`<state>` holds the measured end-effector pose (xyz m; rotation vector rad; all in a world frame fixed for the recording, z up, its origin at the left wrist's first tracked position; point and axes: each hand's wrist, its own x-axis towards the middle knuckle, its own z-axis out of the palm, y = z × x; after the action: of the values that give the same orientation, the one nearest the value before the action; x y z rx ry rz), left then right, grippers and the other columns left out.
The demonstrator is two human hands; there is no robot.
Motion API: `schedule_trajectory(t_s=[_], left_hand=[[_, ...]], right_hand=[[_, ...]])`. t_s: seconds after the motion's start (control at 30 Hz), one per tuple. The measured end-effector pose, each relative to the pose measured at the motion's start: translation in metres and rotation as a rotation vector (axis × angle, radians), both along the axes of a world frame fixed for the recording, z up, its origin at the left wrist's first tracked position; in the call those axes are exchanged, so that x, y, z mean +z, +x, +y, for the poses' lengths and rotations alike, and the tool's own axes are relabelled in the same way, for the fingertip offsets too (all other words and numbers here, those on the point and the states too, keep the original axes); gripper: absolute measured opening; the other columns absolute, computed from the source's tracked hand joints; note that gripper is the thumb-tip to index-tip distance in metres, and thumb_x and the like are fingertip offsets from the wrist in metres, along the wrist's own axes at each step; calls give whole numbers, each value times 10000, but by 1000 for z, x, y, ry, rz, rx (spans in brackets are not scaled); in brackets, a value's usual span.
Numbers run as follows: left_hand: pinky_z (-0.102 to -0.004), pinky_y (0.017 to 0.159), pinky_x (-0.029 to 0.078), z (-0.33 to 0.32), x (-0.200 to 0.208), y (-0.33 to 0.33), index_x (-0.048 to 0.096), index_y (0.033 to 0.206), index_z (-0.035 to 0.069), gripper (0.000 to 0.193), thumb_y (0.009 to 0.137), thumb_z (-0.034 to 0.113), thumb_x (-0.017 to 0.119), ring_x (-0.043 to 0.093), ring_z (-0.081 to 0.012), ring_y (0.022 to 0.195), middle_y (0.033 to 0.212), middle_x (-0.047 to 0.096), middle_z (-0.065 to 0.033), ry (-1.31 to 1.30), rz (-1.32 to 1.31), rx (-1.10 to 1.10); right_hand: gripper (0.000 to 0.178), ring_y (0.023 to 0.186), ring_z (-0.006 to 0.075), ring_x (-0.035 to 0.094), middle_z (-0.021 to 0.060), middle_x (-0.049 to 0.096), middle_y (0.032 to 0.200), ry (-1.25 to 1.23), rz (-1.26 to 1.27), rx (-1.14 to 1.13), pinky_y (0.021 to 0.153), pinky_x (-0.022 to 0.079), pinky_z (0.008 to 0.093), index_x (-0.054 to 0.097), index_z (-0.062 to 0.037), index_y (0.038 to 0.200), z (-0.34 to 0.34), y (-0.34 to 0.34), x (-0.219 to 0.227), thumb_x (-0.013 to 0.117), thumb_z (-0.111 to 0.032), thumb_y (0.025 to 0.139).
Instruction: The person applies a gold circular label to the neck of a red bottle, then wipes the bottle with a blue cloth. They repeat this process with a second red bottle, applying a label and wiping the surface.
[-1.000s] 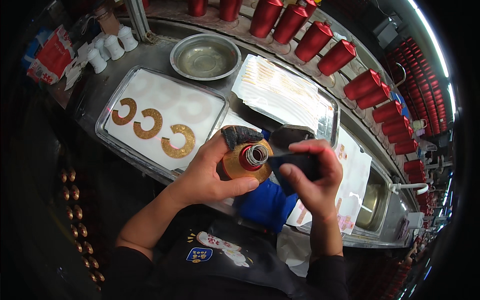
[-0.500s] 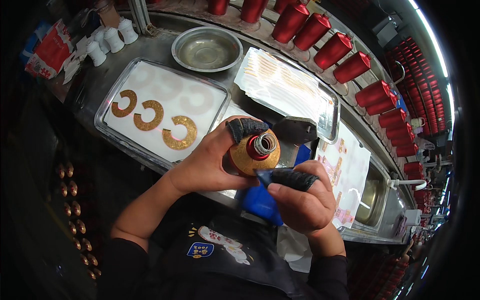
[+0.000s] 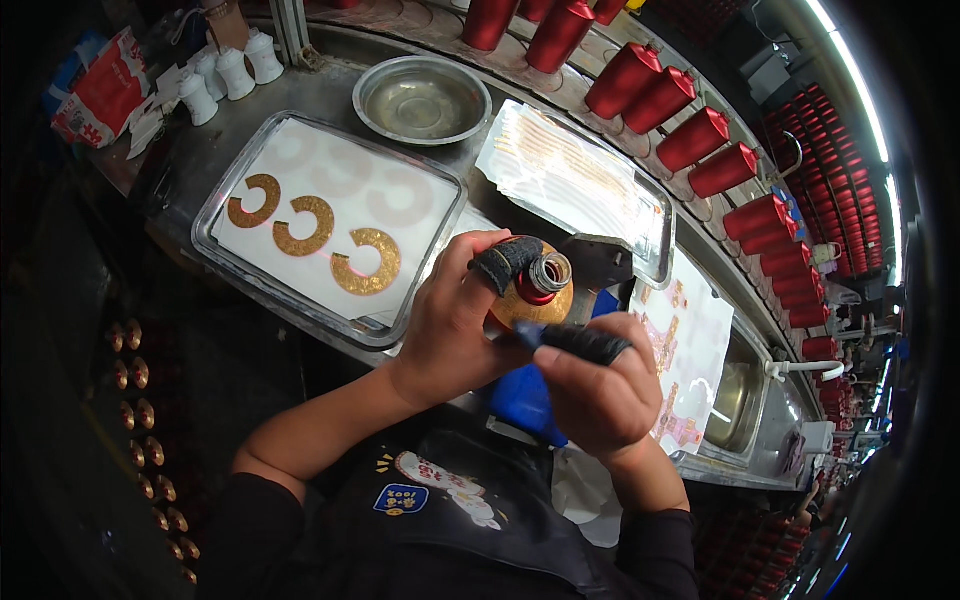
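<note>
My left hand (image 3: 455,335) is wrapped around a bottle (image 3: 512,310) with a gold patterned shoulder, a red collar and a bare threaded neck. A black sleeve covers one finger, which lies across the bottle's shoulder. The bottle leans so that its mouth points up and to the right. Close to its near side is my right hand (image 3: 605,395), closed, with the thumb pressed to a finger in a black sleeve. A small dark blue tip, blurred, sticks out from this pinch and meets the bottle's lower shoulder. Whether it is a tool or part of the sleeve is unclear.
Three gold C-shaped pieces (image 3: 303,225) lie on white paper in a metal tray (image 3: 205,215). Behind are a metal basin (image 3: 420,100) and a second tray (image 3: 660,240) with gold-striped sheets. Red bottles (image 3: 692,138) line the curved track; a sink (image 3: 735,405) is at right.
My left hand and the bottle have shifted slightly right, and the neck tips further right. The dark tip has stayed at the shoulder. Red bottles on the track have moved along to the right.
</note>
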<state>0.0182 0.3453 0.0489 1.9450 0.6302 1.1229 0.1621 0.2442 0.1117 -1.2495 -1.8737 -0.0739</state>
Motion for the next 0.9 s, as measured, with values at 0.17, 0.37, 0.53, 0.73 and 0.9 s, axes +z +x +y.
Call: schedule_trajectory(t_s=[0.17,0.37,0.53,0.73,0.9], left_hand=[[-434,919,506,-4,-5,6,591,1259,89,728,663,350,919,589,-361,1106,1209,537,-137,22,27,107],[-452,1015,457,-4,-7,4,502,1364,78,908,633,400,934,510,-380,1237,1350,454,-173,51,88,135],[-433,1117,409,38,4,-16,431,1447,86,945,649,256,906,438,-407,1373,1505,368,-227,-175,90,-367],[-444,988,501,16,8,-8,520,1362,114,810,646,208,888,556,-436,1197,1358,496,-194,51,132,-104],[-465,980,484,15,-3,-7,517,1359,90,830,650,278,907,563,-419,1169,1338,502,-190,-118,-29,-97]], right_hand=[[318,804,273,620,66,651,832,56,-18,-1,688,527,384,773,-60,985,4,-1,0,740,-6,674],[300,784,266,640,80,663,843,-42,-39,91,664,528,356,770,-51,984,5,-2,10,773,40,698],[327,726,278,634,103,686,832,10,1,-152,660,526,345,757,-64,948,10,7,10,802,91,664],[335,729,278,632,96,676,820,1,54,-121,643,519,337,757,-68,946,12,2,1,791,98,657],[328,729,275,629,86,657,811,-8,67,-164,643,524,339,760,-65,958,11,-2,5,791,83,666]])
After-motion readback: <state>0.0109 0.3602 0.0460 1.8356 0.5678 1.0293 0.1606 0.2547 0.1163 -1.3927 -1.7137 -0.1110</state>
